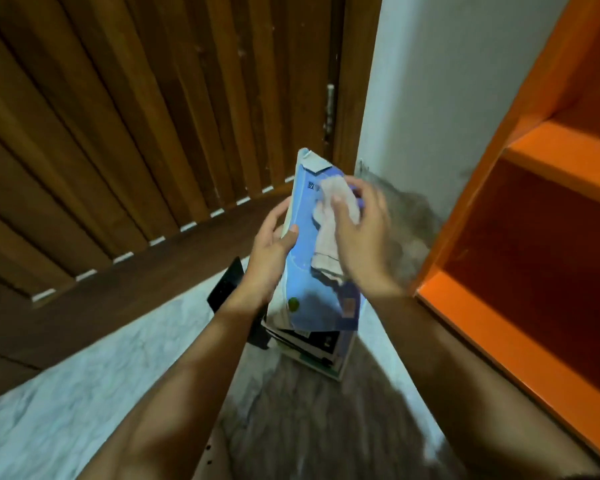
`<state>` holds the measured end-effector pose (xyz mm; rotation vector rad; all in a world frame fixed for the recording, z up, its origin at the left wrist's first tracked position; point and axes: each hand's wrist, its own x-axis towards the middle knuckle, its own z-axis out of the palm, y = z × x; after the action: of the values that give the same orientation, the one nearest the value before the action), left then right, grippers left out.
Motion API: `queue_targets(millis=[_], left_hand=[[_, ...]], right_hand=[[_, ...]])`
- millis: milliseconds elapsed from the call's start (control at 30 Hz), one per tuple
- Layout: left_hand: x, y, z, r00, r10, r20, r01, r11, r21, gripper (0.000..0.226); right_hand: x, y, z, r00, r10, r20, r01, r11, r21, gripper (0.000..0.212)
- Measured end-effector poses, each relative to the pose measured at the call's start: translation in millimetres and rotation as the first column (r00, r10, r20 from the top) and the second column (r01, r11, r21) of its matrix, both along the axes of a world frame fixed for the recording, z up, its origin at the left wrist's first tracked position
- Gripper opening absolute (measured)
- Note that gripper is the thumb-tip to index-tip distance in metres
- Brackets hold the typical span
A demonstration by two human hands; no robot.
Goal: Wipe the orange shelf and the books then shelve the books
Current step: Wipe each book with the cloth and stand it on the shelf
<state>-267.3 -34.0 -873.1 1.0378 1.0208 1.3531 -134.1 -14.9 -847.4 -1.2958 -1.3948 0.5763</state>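
Both arms reach forward: left hand point(270, 244) grips book point(321, 271), right hand point(361, 230) pinches cloth point(329, 220).

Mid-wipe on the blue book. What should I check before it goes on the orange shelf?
1. Grip of left hand on blue book: ok, fingers curl round its edge.
2. Contact of cloth with the cover, held there by right hand: ok.
3. Whole cover wiped: cannot tell.
4. Wiping of orange shelf done: cannot tell.
5. Remaining books shelved: not ok, stack of books lies on the floor.
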Motion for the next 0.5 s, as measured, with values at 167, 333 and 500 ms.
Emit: queue_targets(millis=[167, 333, 500], left_hand=[[-4, -51, 77, 0.976, -0.075, 0.204, 0.053, 0.992, 0.112, 0.043], [6, -87, 111, 0.967, -0.095, 0.238, 0.062, 0.988, 0.140, 0.042], [33, -98, 127, 0.963, -0.092, 0.255, 0.058, 0.989, 0.136, 0.041]], right_hand=[[7, -19, 58, 0.987, -0.146, 0.070, 0.138, 0.984, 0.114, 0.025], [39, -46, 65, 0.955, -0.291, -0.054, 0.289, 0.957, -0.035, 0.022], [4, -111, 81, 0.995, -0.046, 0.085, 0.016, 0.945, 0.327, 0.021]])
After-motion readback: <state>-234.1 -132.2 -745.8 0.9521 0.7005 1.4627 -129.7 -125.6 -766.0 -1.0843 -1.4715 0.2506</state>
